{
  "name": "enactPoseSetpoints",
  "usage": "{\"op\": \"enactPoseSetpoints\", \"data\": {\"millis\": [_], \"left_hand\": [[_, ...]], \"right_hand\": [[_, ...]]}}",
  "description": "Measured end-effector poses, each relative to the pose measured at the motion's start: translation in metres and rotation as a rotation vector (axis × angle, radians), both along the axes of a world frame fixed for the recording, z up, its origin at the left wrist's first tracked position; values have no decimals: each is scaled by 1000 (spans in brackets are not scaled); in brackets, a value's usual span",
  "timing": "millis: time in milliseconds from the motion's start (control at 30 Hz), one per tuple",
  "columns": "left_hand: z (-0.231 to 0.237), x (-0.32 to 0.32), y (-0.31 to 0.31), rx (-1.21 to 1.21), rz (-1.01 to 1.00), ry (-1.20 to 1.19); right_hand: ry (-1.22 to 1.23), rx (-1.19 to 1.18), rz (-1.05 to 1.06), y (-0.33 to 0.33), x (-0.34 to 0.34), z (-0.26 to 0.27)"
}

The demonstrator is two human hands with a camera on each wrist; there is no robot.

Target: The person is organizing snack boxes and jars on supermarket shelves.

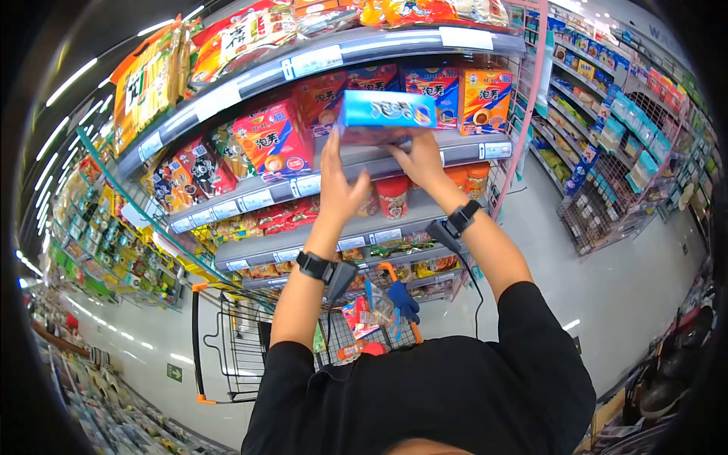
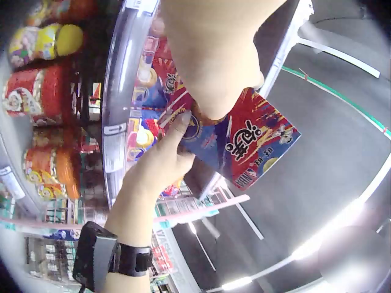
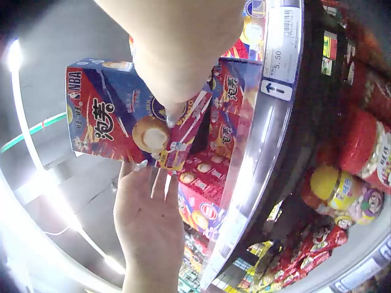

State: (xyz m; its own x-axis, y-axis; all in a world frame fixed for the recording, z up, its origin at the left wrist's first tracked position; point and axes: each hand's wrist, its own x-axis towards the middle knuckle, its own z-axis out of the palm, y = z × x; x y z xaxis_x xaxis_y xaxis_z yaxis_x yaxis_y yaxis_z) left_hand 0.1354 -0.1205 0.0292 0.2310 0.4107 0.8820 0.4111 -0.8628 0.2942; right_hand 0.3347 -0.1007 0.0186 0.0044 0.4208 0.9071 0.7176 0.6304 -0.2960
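A blue-and-red snack box (image 1: 388,112) is held up before the shelf, its blue side facing the head camera. My left hand (image 1: 341,186) touches its left end with extended fingers, the thumb spread away from it. Under the right part of the box, my right hand (image 1: 425,163) grips it. The left wrist view has the box (image 2: 253,143) tilted, with the right hand (image 2: 160,162) at its edge and thumb on its face. In the right wrist view, fingers of the left hand (image 3: 149,204) meet the lower edge of the box (image 3: 110,116).
Similar boxes (image 1: 273,140) stand on the shelf behind, with an orange one (image 1: 485,102) to the right. Jars (image 1: 393,199) line the shelf below. A shopping cart (image 1: 250,337) with several packages stands below the arms. An aisle floor (image 1: 546,280) extends at right.
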Motion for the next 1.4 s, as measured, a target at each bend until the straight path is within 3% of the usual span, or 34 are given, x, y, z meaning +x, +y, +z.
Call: {"op": "enactPoseSetpoints", "data": {"millis": [133,200,300,367,500,667,900,1000,1133,1233,1400], "left_hand": [[1,10,47,-45,65,-38],[-3,12,70,2,123,-27],[3,6,88,-207,140,22],[4,5,99,-193,138,31],[11,13,103,-263,185,56],[11,19,99,-316,341,245],[7,19,96,-226,286,171],[8,23,92,-160,187,-59],[5,13,100,-76,99,0],[8,12,98,114,194,151],[11,15,92,-78,155,172]], "right_hand": [[-159,74,-141,23,8,16],[-152,-22,-187,34,11,8],[-175,-159,-260,42,9,6],[-172,-296,-270,41,7,8],[-174,-349,-319,42,5,13],[-116,-149,-381,47,4,3],[-70,97,-448,47,1,2],[-12,68,-358,46,3,-5],[-82,68,-354,43,4,-1],[-94,87,-336,42,3,-1],[-94,41,-329,41,2,-1]]}}
